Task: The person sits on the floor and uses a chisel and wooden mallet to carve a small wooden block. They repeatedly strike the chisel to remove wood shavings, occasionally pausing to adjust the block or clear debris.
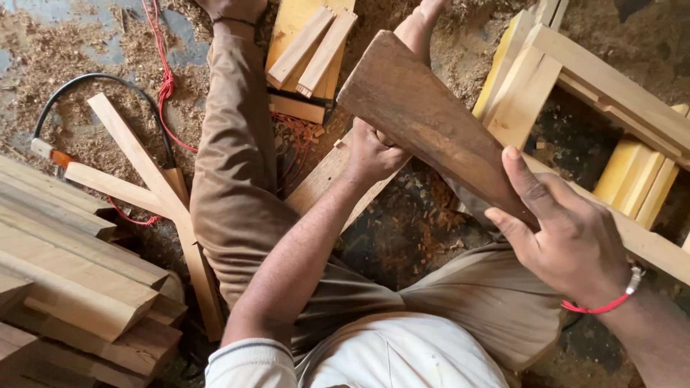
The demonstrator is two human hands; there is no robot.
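No box, bin or other container shows here; the loose wood simply lies on the sawdust-covered floor (65, 50). The person sits on that floor with legs spread, and both hands are clamped on a dark, worn wooden board (424, 118) held above the lap. The left hand (374, 152) grips it from beneath near its middle, fingers hidden under the wood, while the right hand (568, 237) closes on its narrower lower end, thumb lying along the upper face. The board's long axis runs on a slant, from the right hand up and away to the left; its broad, blunt end points toward the far side of the floor, just beside the person's bare foot (424, 18). A pale plank (327, 176) lies under the left hand, between the legs. A stack of pale planks (72, 280) sits at the near left edge of the floor, with crossed slats (144, 169), a black cable (93, 79) and a red cord (162, 72) beyond it. Yellow-painted wooden pieces (632, 176) lie at the right
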